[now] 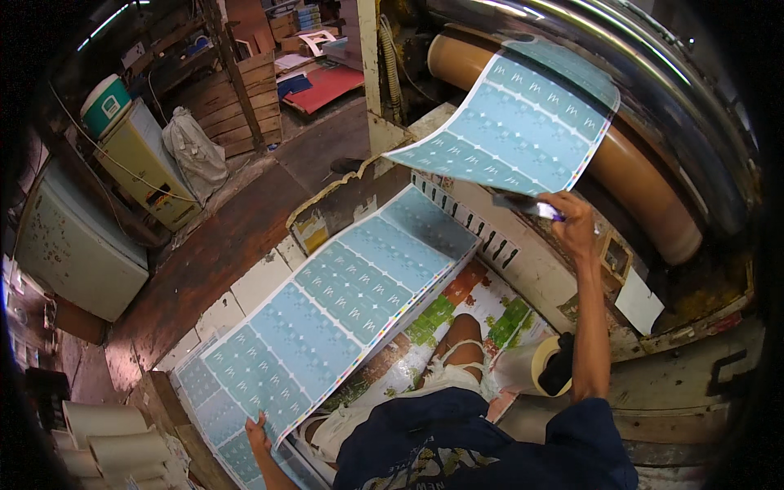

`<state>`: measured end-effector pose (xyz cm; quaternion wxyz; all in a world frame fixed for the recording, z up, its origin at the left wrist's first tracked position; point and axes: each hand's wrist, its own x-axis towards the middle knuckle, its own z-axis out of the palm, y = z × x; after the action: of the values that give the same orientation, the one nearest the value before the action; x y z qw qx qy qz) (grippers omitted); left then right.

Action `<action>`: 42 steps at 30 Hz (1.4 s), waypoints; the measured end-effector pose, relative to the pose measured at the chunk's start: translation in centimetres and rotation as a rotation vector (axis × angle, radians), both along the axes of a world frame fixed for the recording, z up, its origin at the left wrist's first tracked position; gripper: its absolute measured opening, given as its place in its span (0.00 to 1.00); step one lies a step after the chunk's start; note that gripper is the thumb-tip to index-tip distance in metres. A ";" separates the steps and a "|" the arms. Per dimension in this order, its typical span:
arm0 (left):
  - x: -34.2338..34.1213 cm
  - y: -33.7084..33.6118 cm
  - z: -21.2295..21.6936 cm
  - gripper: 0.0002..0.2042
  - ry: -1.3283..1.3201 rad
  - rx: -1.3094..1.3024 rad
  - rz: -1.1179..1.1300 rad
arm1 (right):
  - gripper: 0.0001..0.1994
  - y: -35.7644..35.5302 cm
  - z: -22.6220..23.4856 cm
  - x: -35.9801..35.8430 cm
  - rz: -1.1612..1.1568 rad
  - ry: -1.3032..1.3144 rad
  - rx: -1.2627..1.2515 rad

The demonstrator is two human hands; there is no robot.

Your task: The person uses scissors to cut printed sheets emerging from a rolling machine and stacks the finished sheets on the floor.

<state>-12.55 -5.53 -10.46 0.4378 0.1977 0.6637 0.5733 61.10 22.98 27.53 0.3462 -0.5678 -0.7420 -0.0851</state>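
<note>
My right hand [569, 219] is wrapped round a knife-like tool [539, 210] with a white and purple handle and what looks like a flat grey blade. The tool points left, just below the lower edge of a blue-green printed sheet [531, 118] that hangs curved from the machine's roller. At the lower left, my left hand [258, 429] pinches the near edge of another printed sheet [327, 294], thumb on top. This long sheet slopes from the machine's slotted front down over more printed sheets [214, 408].
Brown rollers [653, 184] and a shiny metal cylinder [710, 106] fill the upper right. Beside my right forearm stands a pale roll [535, 366] with a black object on it. Rolls of material [106, 420] lie at lower left. A cabinet [147, 167] carries a green-and-white cooler [106, 106].
</note>
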 end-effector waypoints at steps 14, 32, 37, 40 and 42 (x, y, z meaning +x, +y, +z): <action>9.1 15.6 -4.7 0.33 0.284 0.007 -0.080 | 0.26 -6.5 -2.0 -6.9 0.068 0.134 -0.161; 23.3 11.9 4.5 0.52 1.066 -0.672 -0.407 | 0.25 -7.3 -2.6 -7.1 0.230 0.137 -0.299; 28.2 14.0 8.0 0.55 1.199 -0.641 -0.411 | 0.24 -8.3 -2.8 -6.9 0.290 0.096 -0.370; 32.9 18.3 12.5 0.46 0.404 -0.120 -0.629 | 0.24 -8.6 -1.8 -7.0 0.359 0.131 -0.417; 36.3 21.5 15.8 0.39 -0.487 0.070 -0.701 | 0.24 -8.0 -2.0 -7.2 0.391 0.118 -0.410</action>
<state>23.75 16.00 5.37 0.7431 0.2848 0.4138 0.4421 53.90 14.99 25.54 0.2766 -0.4761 -0.8177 0.1681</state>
